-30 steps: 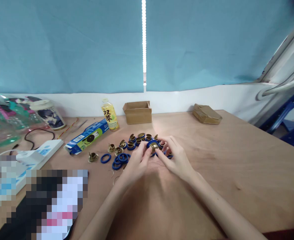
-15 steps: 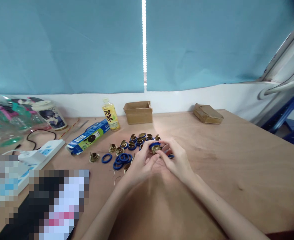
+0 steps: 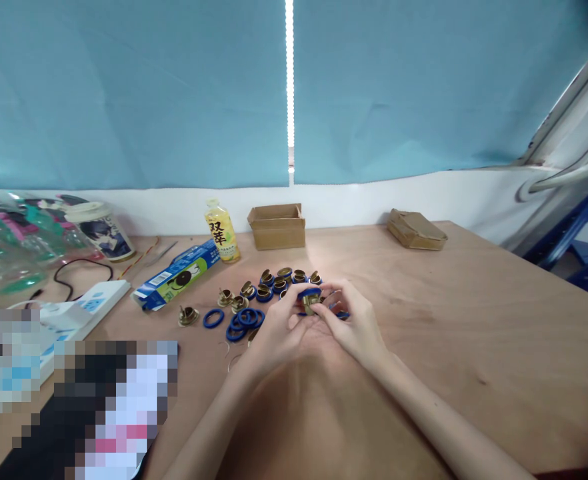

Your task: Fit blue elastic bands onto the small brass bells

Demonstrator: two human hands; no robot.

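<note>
A brass-coloured metal part with a blue ring (image 3: pixel 312 300) is held between both hands above the table. My left hand (image 3: pixel 283 328) grips its left side, fingers closed round the ring's edge. From the right, my right hand (image 3: pixel 349 319) pinches the same part, its thumb against the brass body. Just beyond and left of the hands lie several brass parts with blue rings (image 3: pixel 265 292). Several loose blue rings (image 3: pixel 247 319) overlap nearby, and a single blue ring (image 3: pixel 213 318) lies left of them. A brass part without a blue ring (image 3: pixel 187 315) sits farther left.
A yellow-labelled bottle (image 3: pixel 223 232), a blue-green box (image 3: pixel 178 277) and an open cardboard box (image 3: pixel 277 228) stand behind. A brown package (image 3: pixel 416 230) lies back right. At left are a cup (image 3: pixel 101 232), clear bottles (image 3: pixel 14 257), a power strip (image 3: pixel 87 313) and a pixelated dark object (image 3: pixel 94 400).
The thumb of my left hand has moved down off the brass part, and the part's body is tilted slightly differently. Both hands stay in nearly the same place.
</note>
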